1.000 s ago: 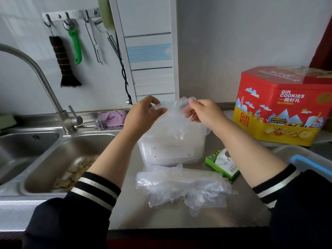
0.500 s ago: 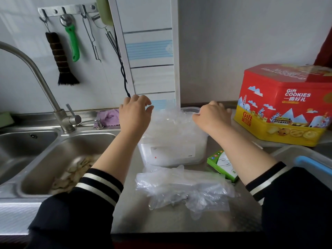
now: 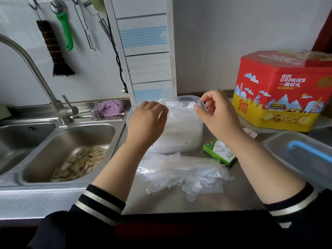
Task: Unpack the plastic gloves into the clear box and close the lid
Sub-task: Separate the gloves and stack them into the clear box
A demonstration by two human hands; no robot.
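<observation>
While both hands hover over the clear box [image 3: 181, 135] at the far middle of the steel counter [image 3: 179, 200], the left hand [image 3: 146, 121] rests palm-down on the plastic gloves [image 3: 179, 108] filling it; the right hand [image 3: 218, 115] hangs loosely curled, holding nothing. More loose gloves [image 3: 185, 173] lie nearer, the blue-handled lid [image 3: 294, 155] at right.

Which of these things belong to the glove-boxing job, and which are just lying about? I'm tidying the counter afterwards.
Job: clear box, plastic gloves in it, loose gloves on the counter, green glove packet, lid with blue handle.

Lying about: cookie tin, purple cloth, brush, scraps in the sink.
</observation>
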